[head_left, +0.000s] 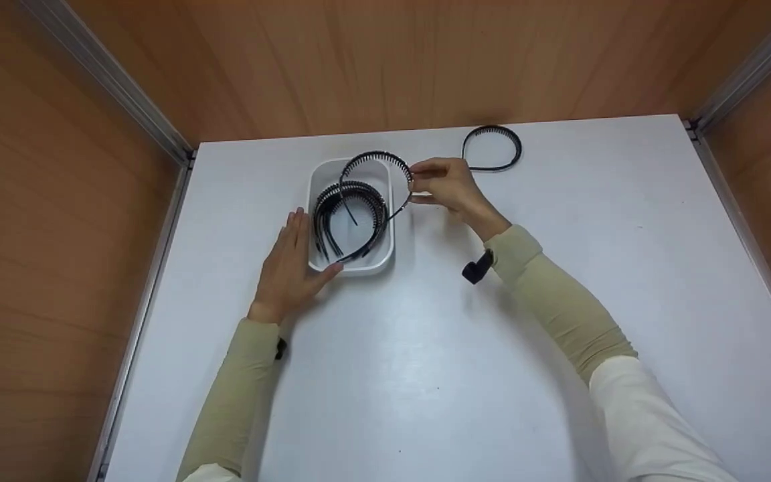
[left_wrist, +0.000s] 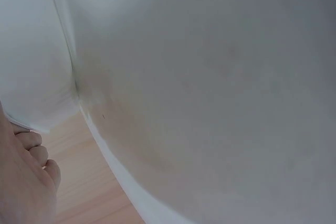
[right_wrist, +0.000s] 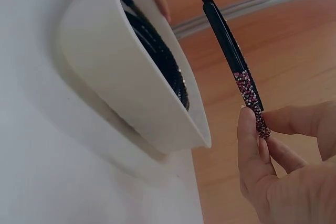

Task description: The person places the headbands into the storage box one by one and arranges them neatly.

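My right hand (head_left: 449, 184) pinches a black toothed headband (head_left: 375, 154) by one side, above the right part of a white plastic container (head_left: 389, 251). Pink and white glittery stones cover part of that headband (right_wrist: 244, 81) in the right wrist view. Several more black headbands (head_left: 322, 213) lie nested inside the container. Against the container's left side rests my left hand (head_left: 288, 268), its fingers straight and its thumb at the near edge. The left wrist view shows only part of this hand (left_wrist: 26, 182) beside the white container wall.
Another black headband (head_left: 518, 146) lies on the white table (head_left: 425, 375) near its back edge, right of the container. Wooden panels (head_left: 385, 67) stand behind and on both sides, with metal rails (head_left: 131, 87) at the corners.
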A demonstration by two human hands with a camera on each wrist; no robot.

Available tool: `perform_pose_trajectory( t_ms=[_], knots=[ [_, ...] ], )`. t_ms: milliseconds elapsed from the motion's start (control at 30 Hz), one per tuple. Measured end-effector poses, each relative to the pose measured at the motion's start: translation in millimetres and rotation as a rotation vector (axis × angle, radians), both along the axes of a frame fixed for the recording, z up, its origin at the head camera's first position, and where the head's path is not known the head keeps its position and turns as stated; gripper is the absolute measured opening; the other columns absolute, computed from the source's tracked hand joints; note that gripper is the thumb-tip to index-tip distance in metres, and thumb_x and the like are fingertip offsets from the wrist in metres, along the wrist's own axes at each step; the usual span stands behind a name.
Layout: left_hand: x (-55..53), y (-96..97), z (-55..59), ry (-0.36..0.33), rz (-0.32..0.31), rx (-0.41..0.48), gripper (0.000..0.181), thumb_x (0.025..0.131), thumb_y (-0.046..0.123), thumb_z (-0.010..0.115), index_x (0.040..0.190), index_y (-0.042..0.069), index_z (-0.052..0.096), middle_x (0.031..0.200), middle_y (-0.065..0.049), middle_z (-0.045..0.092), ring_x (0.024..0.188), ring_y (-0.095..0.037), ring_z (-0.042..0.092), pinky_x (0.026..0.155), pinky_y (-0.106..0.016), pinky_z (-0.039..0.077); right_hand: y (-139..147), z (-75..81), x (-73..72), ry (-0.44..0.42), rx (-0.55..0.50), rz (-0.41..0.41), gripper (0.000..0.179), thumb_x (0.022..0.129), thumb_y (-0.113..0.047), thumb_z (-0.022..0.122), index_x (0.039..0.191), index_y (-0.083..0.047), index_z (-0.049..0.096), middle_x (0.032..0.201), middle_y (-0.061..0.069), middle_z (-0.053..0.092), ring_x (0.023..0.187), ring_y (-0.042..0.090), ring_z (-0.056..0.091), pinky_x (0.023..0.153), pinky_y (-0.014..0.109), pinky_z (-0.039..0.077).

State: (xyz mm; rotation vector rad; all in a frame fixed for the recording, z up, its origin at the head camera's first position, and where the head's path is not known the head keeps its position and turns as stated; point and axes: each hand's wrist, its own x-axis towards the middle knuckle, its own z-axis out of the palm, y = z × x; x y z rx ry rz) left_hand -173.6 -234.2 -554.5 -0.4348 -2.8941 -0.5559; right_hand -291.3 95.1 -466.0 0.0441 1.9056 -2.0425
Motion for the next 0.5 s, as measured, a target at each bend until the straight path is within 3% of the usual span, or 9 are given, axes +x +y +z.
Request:
perform_pose_trajectory(
  t_ms=[500],
  knots=[
    [1.0, -3.5, -0.8, 0.009, 0.004, -0.001, 0.115, 0.097, 0.071, 0.062, 0.169, -0.004, 0.015, 0.178, -0.024, 0.014, 0.166, -0.036, 0.013, 0.136, -0.049, 0.017, -28, -2.7, 5.1, 0.01, 0.01, 0.024, 0.032, 0.092, 0.009, 0.075, 0.123, 0.002, 0.074, 0.113, 0.012, 0.069, 0.101, 0.023, 0.073, 0.086, 0.035, 0.067]
  ],
)
